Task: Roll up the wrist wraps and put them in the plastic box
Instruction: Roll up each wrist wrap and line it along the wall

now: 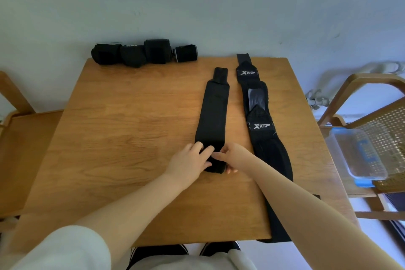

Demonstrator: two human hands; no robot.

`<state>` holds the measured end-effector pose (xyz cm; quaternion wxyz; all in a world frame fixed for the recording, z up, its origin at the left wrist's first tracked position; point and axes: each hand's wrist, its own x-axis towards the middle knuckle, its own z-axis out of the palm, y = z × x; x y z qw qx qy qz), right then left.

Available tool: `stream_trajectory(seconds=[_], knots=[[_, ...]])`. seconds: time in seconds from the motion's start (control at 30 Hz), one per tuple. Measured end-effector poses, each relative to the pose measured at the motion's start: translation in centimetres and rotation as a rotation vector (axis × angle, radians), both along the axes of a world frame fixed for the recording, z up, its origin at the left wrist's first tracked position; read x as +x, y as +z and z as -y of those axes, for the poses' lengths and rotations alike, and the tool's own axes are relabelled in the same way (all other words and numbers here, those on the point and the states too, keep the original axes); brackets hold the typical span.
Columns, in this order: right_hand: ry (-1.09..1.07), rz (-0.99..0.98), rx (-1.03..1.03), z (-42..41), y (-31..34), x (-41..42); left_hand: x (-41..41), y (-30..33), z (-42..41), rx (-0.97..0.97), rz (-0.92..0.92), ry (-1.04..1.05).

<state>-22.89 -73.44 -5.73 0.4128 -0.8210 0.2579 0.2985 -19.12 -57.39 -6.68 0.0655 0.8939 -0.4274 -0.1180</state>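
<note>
Both hands meet at the near end of the plain black wrap (212, 114), which lies flat along the right half of the table (122, 129). The left hand (190, 161) and right hand (230, 155) pinch that end with curled fingers, apparently starting the first turn of a roll. Just beside it, nearer the right edge, longer logo wraps (260, 120) lie unrolled, their tail hanging over the near edge. Four rolled wraps (142, 52) sit along the far edge, at the left (rolled, yet unboxed). The plastic box (355, 153) waits on a chair (372, 98) beyond the right edge, seemingly without wraps inside. So rolling looks about half done, I'd say; boxing hasn't begun.
</note>
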Motion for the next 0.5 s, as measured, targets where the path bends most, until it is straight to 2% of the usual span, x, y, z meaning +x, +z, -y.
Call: stream_trajectory(seconds=[0.1, 0.17, 0.27, 0.37, 0.5], knots=[[-0.161, 0.035, -0.035, -0.2, 0.0, -0.1, 0.3, -0.4, -0.8, 0.064, -0.075, -0.057], [-0.148, 0.233, -0.166, -0.6, -0.4, -0.5, 1.0, -0.6, -1.1, 0.03, -0.148, -0.007], [0.102, 0.499, -0.322, -1.2, -0.3, -1.1, 2.2, -0.2, -0.7, -0.088, -0.357, 0.14], [0.328, 0.499, -0.416, -1.2, -0.4, -1.1, 3.5, 0.3, -0.4, -0.132, -0.511, 0.229], [0.467, 0.447, -0.536, -1.3, -0.4, -0.2, 4.1, -0.1, -0.8, -0.277, -0.565, 0.35]])
